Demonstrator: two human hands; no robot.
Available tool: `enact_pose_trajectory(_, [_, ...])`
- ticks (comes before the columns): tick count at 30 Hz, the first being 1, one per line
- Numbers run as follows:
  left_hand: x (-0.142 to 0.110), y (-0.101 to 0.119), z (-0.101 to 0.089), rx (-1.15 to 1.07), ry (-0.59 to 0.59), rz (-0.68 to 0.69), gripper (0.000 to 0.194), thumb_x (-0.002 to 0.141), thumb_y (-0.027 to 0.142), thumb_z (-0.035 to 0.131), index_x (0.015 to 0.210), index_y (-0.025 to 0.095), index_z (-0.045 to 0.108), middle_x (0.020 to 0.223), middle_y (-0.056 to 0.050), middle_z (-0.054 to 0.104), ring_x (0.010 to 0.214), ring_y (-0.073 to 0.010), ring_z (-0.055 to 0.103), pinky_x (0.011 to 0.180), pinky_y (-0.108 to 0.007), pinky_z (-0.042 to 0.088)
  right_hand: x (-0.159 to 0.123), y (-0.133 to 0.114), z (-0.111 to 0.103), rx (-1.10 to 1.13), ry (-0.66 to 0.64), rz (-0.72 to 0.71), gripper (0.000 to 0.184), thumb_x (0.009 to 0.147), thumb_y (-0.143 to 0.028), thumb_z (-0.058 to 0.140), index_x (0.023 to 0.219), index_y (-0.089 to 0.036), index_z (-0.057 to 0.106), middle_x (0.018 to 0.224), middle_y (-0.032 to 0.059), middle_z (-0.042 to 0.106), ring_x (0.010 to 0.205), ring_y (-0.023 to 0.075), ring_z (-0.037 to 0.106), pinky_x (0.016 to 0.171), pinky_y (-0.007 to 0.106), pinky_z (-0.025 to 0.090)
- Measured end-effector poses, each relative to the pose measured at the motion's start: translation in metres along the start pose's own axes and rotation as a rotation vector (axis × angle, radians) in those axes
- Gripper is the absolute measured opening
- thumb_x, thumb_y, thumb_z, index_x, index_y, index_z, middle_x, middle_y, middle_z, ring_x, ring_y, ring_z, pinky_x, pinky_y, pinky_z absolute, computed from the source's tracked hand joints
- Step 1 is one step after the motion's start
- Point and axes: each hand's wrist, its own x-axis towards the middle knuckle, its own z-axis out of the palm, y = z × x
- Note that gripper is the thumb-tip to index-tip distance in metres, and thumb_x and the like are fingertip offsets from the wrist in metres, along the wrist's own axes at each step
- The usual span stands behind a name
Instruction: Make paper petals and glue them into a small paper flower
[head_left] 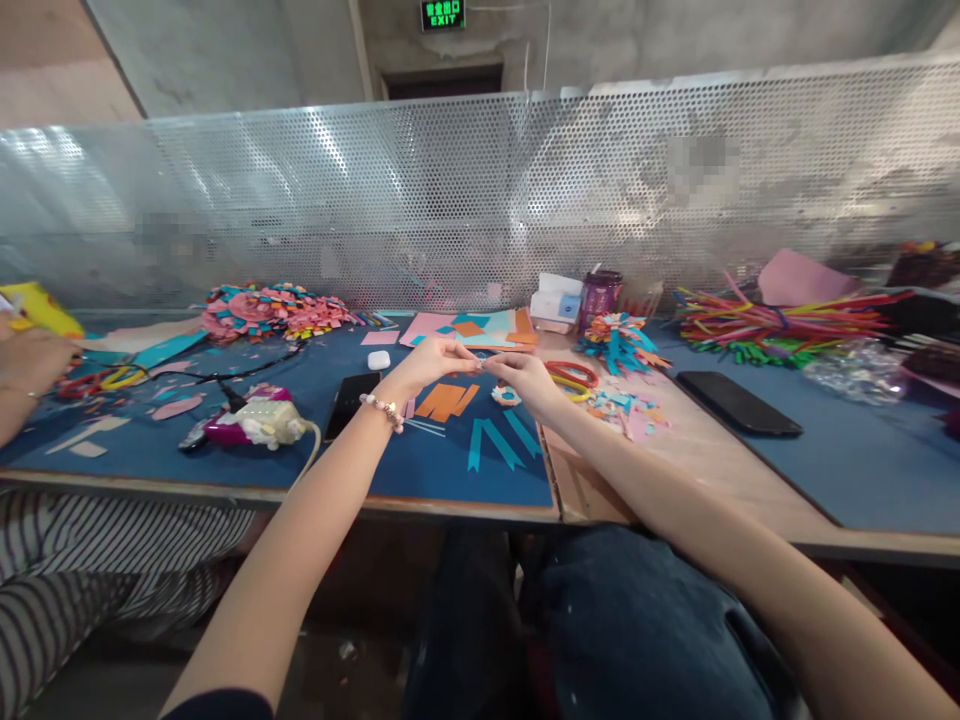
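Over the blue table mat, my left hand (pixel 435 365) and my right hand (pixel 526 380) meet fingertip to fingertip. Both are closed in a pinch on something small and pale or clear, too small to name. Below them lie orange paper strips (pixel 444 401) and several teal paper strips (pixel 496 445) with notched ends. A small whitish round piece (pixel 506 397) sits just under my right hand. Thin white sticks (pixel 426 427) lie near my left wrist. Beyond the hands are pink, blue and orange paper sheets (pixel 421 328).
Red- and yellow-handled scissors (pixel 576 378) lie right of my right hand. Phones (pixel 739 402) lie on both sides. A power strip (pixel 259 420) with a cable is at left, near a co-worker's hand (pixel 30 365). A perforated metal screen (pixel 450 200) stands behind.
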Motion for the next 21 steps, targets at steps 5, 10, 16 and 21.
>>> enact_pose_trajectory(5, [-0.0012,0.0005,0.0011,0.010,0.004,0.015,0.018,0.072,0.028,0.073,0.083,0.014,0.071,0.084,-0.008,0.073,0.082,-0.0163,0.067,0.082,-0.031,0.051,-0.0012,-0.0023,0.0011,-0.005,-0.022,-0.013,0.034,0.070,-0.047,0.068,0.080,-0.015,0.068,0.072,0.0005,0.062,0.059,0.0097,0.047,0.058,0.024,0.038])
enact_pose_trajectory(10, [-0.0004,-0.0010,0.0017,-0.021,-0.002,0.018,0.018,0.071,0.028,0.073,0.082,0.014,0.071,0.085,-0.008,0.073,0.082,-0.0167,0.067,0.082,-0.032,0.051,-0.0016,-0.0033,0.0014,-0.025,-0.067,-0.037,0.035,0.072,-0.049,0.065,0.079,-0.015,0.066,0.071,0.0000,0.060,0.060,0.0100,0.047,0.059,0.024,0.038])
enact_pose_trajectory(16, [0.0003,-0.0012,0.0007,-0.021,-0.010,0.017,0.020,0.072,0.030,0.073,0.084,0.014,0.070,0.087,-0.009,0.073,0.082,-0.0170,0.067,0.080,-0.032,0.051,-0.0021,-0.0051,0.0023,-0.036,-0.080,-0.056,0.037,0.074,-0.050,0.063,0.081,-0.014,0.064,0.073,0.0002,0.058,0.062,0.0104,0.047,0.060,0.024,0.040])
enact_pose_trajectory(21, [-0.0021,0.0013,-0.0009,0.073,-0.081,-0.003,0.027,0.079,0.039,0.065,0.094,0.017,0.070,0.094,-0.010,0.072,0.090,-0.0185,0.068,0.080,-0.032,0.050,-0.0015,-0.0043,0.0030,0.009,-0.057,-0.037,0.036,0.072,-0.050,0.066,0.078,-0.015,0.063,0.069,-0.0007,0.057,0.060,0.0097,0.047,0.059,0.024,0.039])
